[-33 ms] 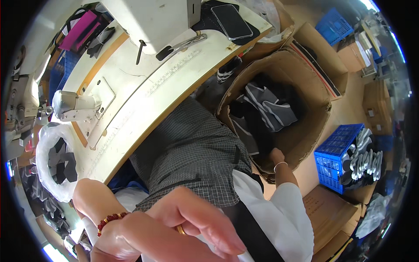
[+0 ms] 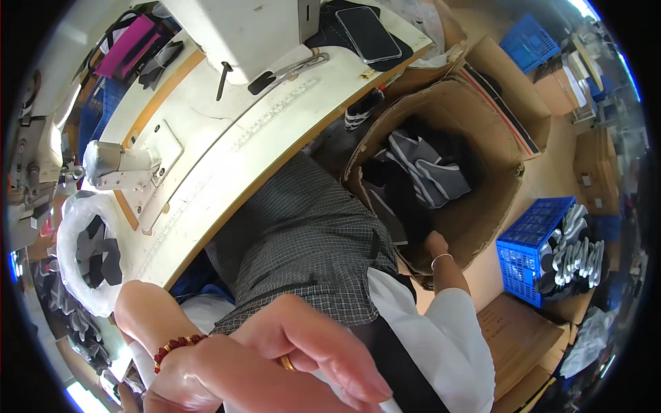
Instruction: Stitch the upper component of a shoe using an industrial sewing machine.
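Observation:
My left hand (image 2: 289, 351), with a red bead bracelet and a gold ring, looms very large at the bottom. Its fingers are bent and come together near the thumb; anything between them is hidden. Reaching down at the lower right, my right hand (image 2: 435, 244) is at the near side of an open cardboard box (image 2: 497, 131). Its fingers are lost against the dark inside, so their grip does not show. Grey fabric pieces (image 2: 428, 172) with pale edging lie in the box among black ones. A checked grey apron (image 2: 303, 234) covers my lap.
A white sewing table (image 2: 255, 151) runs along the left, bearing a machine (image 2: 117, 165), scissors (image 2: 292, 72) and a phone (image 2: 367, 34). A plastic bag (image 2: 72, 275) of dark scraps hangs at its near end. A blue crate (image 2: 520, 261) with gloves stands right of the box.

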`<state>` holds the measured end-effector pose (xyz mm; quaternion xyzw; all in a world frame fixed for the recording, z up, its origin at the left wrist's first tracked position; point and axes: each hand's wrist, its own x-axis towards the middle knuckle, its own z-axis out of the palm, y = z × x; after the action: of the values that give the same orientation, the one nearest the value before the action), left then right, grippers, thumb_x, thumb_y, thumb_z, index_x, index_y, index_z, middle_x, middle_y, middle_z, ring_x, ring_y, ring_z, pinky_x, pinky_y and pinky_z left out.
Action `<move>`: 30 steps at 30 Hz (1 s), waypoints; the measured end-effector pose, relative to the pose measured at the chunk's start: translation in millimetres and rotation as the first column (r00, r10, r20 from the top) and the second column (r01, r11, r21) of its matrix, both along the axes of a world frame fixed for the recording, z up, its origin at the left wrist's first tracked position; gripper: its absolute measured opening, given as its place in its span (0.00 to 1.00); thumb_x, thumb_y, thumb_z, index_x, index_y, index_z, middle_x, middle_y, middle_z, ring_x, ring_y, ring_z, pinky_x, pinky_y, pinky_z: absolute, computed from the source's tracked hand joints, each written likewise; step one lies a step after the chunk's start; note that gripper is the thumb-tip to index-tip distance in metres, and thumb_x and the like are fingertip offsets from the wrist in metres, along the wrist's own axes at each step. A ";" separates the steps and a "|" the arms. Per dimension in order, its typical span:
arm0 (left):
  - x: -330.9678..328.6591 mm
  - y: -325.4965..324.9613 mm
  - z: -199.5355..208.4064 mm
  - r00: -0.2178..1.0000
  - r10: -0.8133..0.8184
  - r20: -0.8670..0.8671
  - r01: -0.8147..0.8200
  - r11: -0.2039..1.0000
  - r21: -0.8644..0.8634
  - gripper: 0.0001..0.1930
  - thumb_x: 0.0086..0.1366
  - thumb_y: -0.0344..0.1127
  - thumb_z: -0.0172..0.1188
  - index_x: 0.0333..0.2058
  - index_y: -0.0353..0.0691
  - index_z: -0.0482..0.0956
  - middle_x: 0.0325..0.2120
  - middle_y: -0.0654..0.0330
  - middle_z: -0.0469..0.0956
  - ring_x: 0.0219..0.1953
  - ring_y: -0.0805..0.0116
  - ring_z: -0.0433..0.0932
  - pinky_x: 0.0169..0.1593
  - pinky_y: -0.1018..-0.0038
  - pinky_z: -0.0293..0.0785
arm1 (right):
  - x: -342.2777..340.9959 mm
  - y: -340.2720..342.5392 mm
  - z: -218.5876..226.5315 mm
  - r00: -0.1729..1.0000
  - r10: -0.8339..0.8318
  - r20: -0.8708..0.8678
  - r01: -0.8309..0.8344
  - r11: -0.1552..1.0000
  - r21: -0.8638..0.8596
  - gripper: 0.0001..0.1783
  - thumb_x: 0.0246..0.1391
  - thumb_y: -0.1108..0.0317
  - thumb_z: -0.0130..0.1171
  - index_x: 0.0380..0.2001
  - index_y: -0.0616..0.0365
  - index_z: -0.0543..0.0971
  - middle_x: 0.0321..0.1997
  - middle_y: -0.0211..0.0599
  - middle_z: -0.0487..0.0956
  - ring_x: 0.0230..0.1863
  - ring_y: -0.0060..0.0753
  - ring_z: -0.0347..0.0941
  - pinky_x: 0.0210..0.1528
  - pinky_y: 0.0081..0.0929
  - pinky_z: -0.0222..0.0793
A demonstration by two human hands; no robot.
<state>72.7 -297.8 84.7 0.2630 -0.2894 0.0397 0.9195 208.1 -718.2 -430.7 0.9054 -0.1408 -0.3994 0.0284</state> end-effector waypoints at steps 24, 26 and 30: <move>-101.7 107.8 50.9 0.790 0.581 -0.197 -0.184 0.531 0.827 0.37 0.71 0.57 0.65 0.63 0.28 0.73 0.56 0.50 0.73 0.54 0.63 0.77 0.53 0.69 0.82 | 120.2 127.7 33.7 0.516 0.855 -0.052 -0.802 0.504 0.321 0.18 0.59 0.55 0.61 0.44 0.53 0.90 0.50 0.53 0.86 0.58 0.55 0.82 0.58 0.48 0.77; -144.7 128.0 60.3 0.718 0.696 0.002 -0.075 0.074 0.994 0.28 0.73 0.47 0.66 0.61 0.31 0.76 0.50 0.54 0.75 0.50 0.63 0.78 0.48 0.71 0.83 | 133.6 181.0 142.3 0.498 0.854 -0.148 -0.747 0.509 0.427 0.16 0.60 0.58 0.62 0.41 0.58 0.89 0.42 0.51 0.89 0.51 0.56 0.85 0.60 0.49 0.77; -241.8 134.2 79.0 0.581 0.812 0.051 0.348 -0.305 0.887 0.22 0.71 0.43 0.67 0.56 0.34 0.79 0.50 0.47 0.78 0.52 0.49 0.80 0.58 0.60 0.75 | 102.1 279.8 330.5 0.251 0.961 0.117 -0.684 0.090 0.723 0.11 0.63 0.62 0.65 0.43 0.56 0.87 0.41 0.45 0.88 0.40 0.46 0.85 0.44 0.41 0.79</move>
<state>-169.1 -163.7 163.7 0.9123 0.2546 -0.0672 0.3136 310.3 -438.5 -100.2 0.6552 0.5679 -0.4969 -0.0342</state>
